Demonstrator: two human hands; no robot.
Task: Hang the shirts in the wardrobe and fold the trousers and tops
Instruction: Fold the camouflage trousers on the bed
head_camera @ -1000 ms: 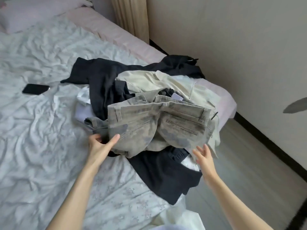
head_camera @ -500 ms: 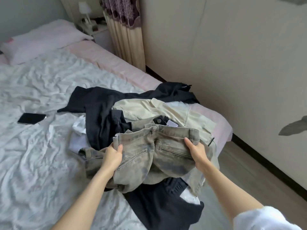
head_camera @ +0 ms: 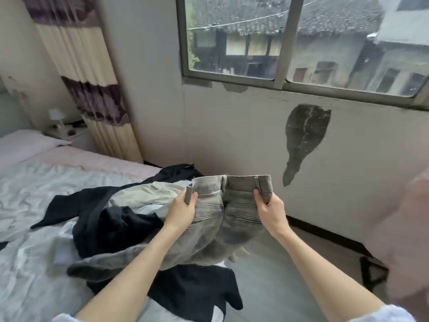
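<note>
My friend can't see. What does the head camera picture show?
Both hands, left hand and right hand, grip the waistband of grey jeans, lifting them off a heap of dark and cream clothes on a bed below a window.

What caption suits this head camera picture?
Both hands, left and right, hold grey jeans by the waistband above a clothes pile.

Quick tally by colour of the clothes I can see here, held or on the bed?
Grey: 1, the jeans held up at the waistband by the left hand and right hand
Black: at least 1 garment; overlaps hide more
Cream: 1 garment
Total: at least 3
</note>
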